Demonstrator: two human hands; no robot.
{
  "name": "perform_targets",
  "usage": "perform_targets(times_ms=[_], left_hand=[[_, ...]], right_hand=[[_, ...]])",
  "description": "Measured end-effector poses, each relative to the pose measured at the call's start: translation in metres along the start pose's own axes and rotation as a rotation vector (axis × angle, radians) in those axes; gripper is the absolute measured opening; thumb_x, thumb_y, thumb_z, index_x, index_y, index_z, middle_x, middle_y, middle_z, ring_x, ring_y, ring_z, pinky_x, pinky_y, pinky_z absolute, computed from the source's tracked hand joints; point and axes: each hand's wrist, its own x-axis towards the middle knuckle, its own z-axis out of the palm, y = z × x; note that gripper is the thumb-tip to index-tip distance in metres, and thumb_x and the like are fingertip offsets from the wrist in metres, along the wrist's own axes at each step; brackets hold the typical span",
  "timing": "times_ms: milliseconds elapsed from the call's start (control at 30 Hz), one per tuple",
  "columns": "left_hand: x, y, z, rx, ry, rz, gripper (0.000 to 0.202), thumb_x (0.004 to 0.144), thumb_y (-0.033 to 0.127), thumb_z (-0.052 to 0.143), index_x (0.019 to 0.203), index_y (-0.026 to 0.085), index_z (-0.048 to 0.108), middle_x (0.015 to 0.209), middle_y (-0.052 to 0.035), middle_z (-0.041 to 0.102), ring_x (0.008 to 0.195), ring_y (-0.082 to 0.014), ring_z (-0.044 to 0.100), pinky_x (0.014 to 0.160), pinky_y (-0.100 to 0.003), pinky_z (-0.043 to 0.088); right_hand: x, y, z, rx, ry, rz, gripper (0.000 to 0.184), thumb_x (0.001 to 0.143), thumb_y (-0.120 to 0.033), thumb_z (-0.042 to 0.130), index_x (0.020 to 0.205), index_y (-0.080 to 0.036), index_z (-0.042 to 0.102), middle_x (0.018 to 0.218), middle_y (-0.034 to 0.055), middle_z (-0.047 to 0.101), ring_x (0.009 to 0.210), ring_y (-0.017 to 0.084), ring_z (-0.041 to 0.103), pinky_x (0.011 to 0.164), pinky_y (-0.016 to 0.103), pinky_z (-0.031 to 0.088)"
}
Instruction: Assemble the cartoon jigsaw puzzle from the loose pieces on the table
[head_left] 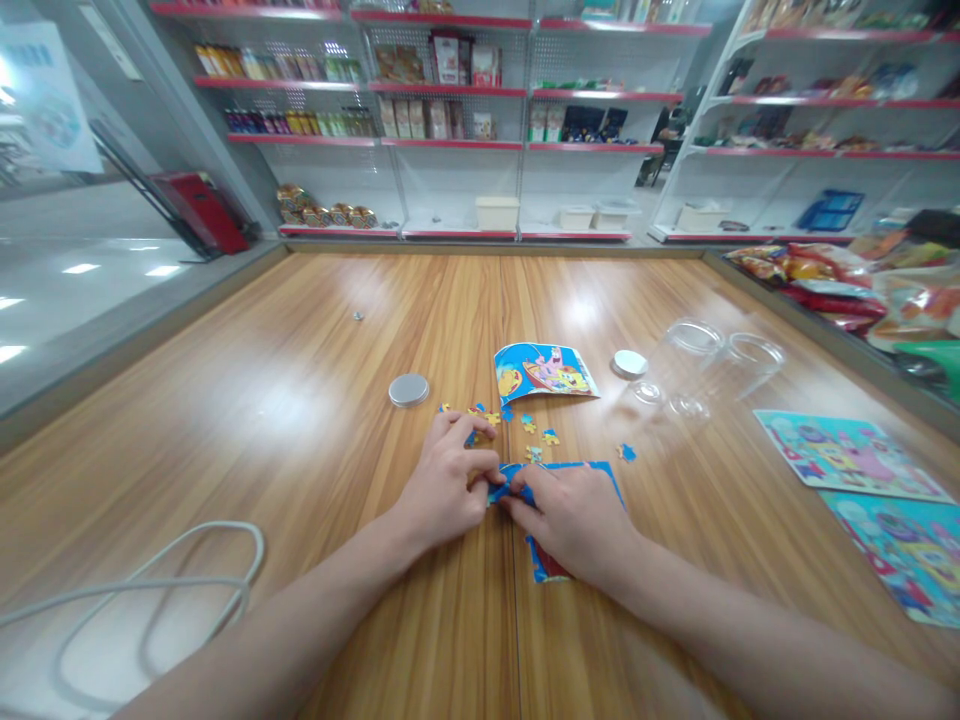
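Note:
My left hand (448,478) and my right hand (570,520) meet over a blue jigsaw puzzle board (600,472) on the wooden table (300,400). Both pinch at a small blue puzzle piece (501,488) at the board's left edge. My right hand lies across most of the board and hides it. Several loose puzzle pieces (525,425) are scattered just beyond my fingers. A cartoon picture card (544,372) lies behind them.
A round metal lid (409,389) lies left of the pieces, a white lid (629,363) to the right. Two clear plastic jars (694,370) lie on their sides. Two more puzzle boards (851,455) sit at right, a white cable (187,580) at left. Store shelves stand behind.

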Motion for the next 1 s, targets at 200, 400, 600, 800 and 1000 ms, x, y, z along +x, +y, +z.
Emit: perform_targets(times_ms=[200, 400, 600, 800, 1000], left_hand=[[0.001, 0.000, 0.000, -0.005, 0.005, -0.002, 0.025, 0.072, 0.000, 0.059, 0.066, 0.020, 0.071, 0.116, -0.0063, 0.059, 0.116, -0.0279, 0.047, 0.104, -0.052, 0.042], [0.000, 0.002, -0.001, -0.018, 0.007, -0.006, 0.025, 0.073, 0.000, 0.058, 0.066, 0.020, 0.071, 0.116, -0.0064, 0.059, 0.115, -0.0282, 0.047, 0.104, -0.053, 0.041], [0.001, 0.001, 0.000, -0.004, 0.002, -0.001, 0.026, 0.070, -0.002, 0.058, 0.068, 0.020, 0.072, 0.116, -0.0067, 0.059, 0.116, -0.0286, 0.046, 0.103, -0.053, 0.043], [0.001, 0.000, 0.000, 0.000, 0.004, 0.005, 0.026, 0.070, -0.001, 0.058, 0.067, 0.020, 0.072, 0.116, -0.0066, 0.059, 0.116, -0.0290, 0.046, 0.103, -0.054, 0.043], [0.001, -0.001, 0.001, -0.002, -0.006, -0.005, 0.026, 0.071, -0.002, 0.058, 0.068, 0.021, 0.072, 0.117, -0.0063, 0.059, 0.117, -0.0293, 0.045, 0.104, -0.053, 0.043]], right_hand=[[0.000, 0.002, 0.002, -0.003, 0.002, 0.007, 0.014, 0.091, -0.034, 0.067, 0.085, -0.022, 0.069, 0.073, 0.0015, 0.076, 0.063, 0.018, 0.070, 0.055, 0.028, 0.028], [-0.003, 0.005, 0.004, 0.056, 0.028, -0.001, 0.013, 0.088, -0.034, 0.066, 0.081, -0.023, 0.068, 0.069, -0.0014, 0.073, 0.062, 0.017, 0.068, 0.056, 0.028, 0.029], [-0.001, 0.008, 0.001, -0.005, 0.091, -0.149, 0.012, 0.093, -0.029, 0.060, 0.093, -0.021, 0.069, 0.080, 0.0015, 0.076, 0.068, 0.017, 0.070, 0.057, 0.029, 0.030], [0.004, 0.018, 0.001, -0.026, 0.130, -0.187, 0.022, 0.099, -0.020, 0.049, 0.088, -0.020, 0.067, 0.075, -0.0003, 0.073, 0.066, 0.013, 0.066, 0.057, 0.029, 0.030], [0.007, 0.023, -0.007, -0.005, 0.106, -0.264, 0.017, 0.096, -0.030, 0.058, 0.090, -0.022, 0.072, 0.080, 0.0015, 0.070, 0.071, 0.015, 0.062, 0.061, 0.027, 0.036]])
